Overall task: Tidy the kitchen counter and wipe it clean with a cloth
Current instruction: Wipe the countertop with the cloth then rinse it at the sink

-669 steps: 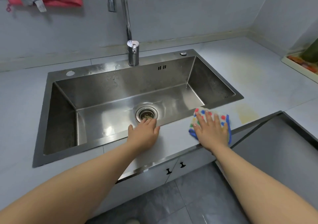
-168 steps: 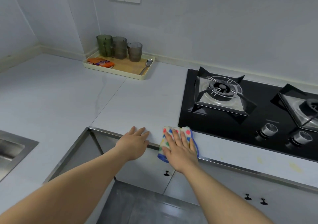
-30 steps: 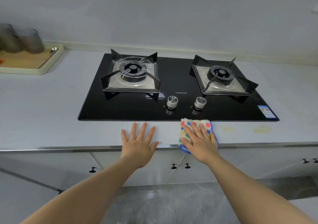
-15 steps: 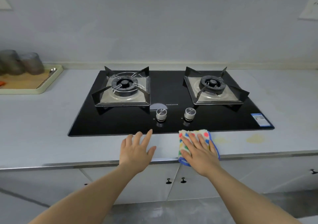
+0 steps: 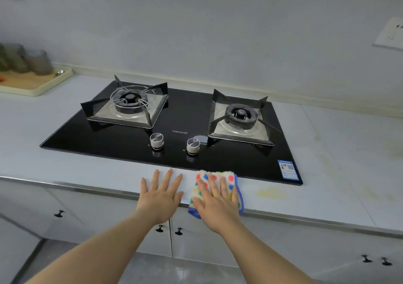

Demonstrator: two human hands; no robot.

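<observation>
White terry dotted red, blue and yellow, blue at the hem: that's the cloth (image 5: 229,179), sitting at the near lip of the counter (image 5: 98,170) with its lower edge lapping over the steel trim (image 5: 305,219). The right hand (image 5: 218,205) lies flat on top, fingers straight and slightly spread, nothing curled round the fabric. A flat palm looks like the way to drag it under even weight.

At nine o'clock from the cloth, just beside it, the left hand (image 5: 162,198) is spread flat on bare counter, holding nothing — a brace for the forward lean, I'd say.

At three o'clock of the cloth there's a yellow stain (image 5: 271,193), near but untouched, with fainter yellowish marks out toward two o'clock. That reads as the next target, a sideways sweep to the right.

At twelve o'clock the cloth's far edge meets the black glass hob (image 5: 174,153); whether it overlaps, I can't tell. Two knobs (image 5: 193,146) stand just beyond, worth missing on any forward stroke. Behind them are two burners (image 5: 239,115), nothing on them.

Far off at ten o'clock, a tray (image 5: 37,89) of glasses (image 5: 38,62) sits by the wall (image 5: 218,33) — well out of the wiping path.
</observation>
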